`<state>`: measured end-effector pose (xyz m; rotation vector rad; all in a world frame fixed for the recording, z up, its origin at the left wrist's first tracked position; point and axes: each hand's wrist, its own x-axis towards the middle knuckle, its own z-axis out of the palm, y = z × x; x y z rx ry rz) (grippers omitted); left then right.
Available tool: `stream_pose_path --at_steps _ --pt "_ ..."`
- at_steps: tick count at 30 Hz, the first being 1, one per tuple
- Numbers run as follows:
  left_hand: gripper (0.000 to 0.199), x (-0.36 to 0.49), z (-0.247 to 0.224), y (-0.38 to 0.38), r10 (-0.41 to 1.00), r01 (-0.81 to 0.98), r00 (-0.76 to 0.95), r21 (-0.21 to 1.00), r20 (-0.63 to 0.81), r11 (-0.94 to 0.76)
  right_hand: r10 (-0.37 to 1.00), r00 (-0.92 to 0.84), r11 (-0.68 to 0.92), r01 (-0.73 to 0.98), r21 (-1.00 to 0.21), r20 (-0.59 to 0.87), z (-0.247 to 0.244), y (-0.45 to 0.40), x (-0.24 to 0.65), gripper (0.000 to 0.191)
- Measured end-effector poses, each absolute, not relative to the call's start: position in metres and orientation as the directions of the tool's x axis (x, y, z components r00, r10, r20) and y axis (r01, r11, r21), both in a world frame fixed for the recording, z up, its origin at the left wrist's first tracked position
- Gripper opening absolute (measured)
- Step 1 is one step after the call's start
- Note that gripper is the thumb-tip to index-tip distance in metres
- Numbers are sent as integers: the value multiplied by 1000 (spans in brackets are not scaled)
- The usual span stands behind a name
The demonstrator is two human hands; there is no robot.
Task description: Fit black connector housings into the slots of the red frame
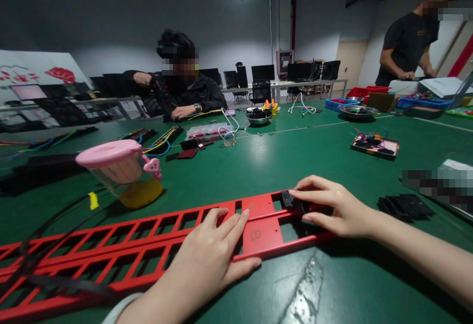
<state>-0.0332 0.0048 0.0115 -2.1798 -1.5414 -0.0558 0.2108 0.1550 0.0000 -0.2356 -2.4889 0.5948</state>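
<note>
A long red frame (266,233) with two rows of rectangular openings lies across the green table, its solid plate marked with a "B". My left hand (212,247) grips it beside that plate, fingers over the top and thumb along the near edge. At the frame's right end, my right hand (343,208) pinches a small black plastic part (287,199) set against an opening. The fingers cover some of that part, so whether it is seated cannot be told. Black straps (70,284) cross the frame's left end.
A pink-lidded jar (142,193) with yellow liquid stands behind the frame. Thin black pieces (404,207) are stacked at right, and a small box of wired parts (375,145) lies beyond. Farther back are a metal bowl (258,118) and a seated person (207,92); another person stands at right.
</note>
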Motion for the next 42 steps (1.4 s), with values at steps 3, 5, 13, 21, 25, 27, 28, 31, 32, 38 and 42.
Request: stream_pose_path --at_steps 3,5,13,21,25,27,28,31,32,38,42 --pt "61 -33 11 5 878 899 371 -352 302 -260 313 -834 858 43 -512 455 1 148 209 54" --pt "61 -33 11 6 874 900 375 -345 310 -265 334 -836 843 59 -534 436 1 145 207 52" --pt "62 -34 9 6 859 899 392 -333 329 -283 292 -879 826 34 -562 376 6 138 205 45" --pt "63 -35 7 7 858 894 398 -346 324 -284 344 -886 810 111 -576 312 6 135 204 40" --pt "63 -35 8 6 855 894 403 -343 326 -290 332 -893 815 109 -569 304 7 135 204 39" --pt "63 -35 8 6 853 893 405 -341 328 -293 329 -895 819 112 -563 301 8 135 205 38" --pt "63 -35 9 6 852 893 406 -341 331 -294 328 -896 821 114 -559 299 9 134 205 38" --pt "63 -34 9 7 852 895 406 -334 332 -296 332 -899 823 127 -554 287 11 133 206 37" --pt "63 -34 9 7 853 896 404 -329 331 -297 340 -897 820 135 -556 283 11 132 206 36" --pt "63 -35 8 6 844 893 412 -334 342 -300 432 -864 758 193 -623 257 9 131 203 35" --pt "64 -35 8 6 849 894 409 -331 334 -301 454 -854 741 205 -639 253 9 131 204 36"
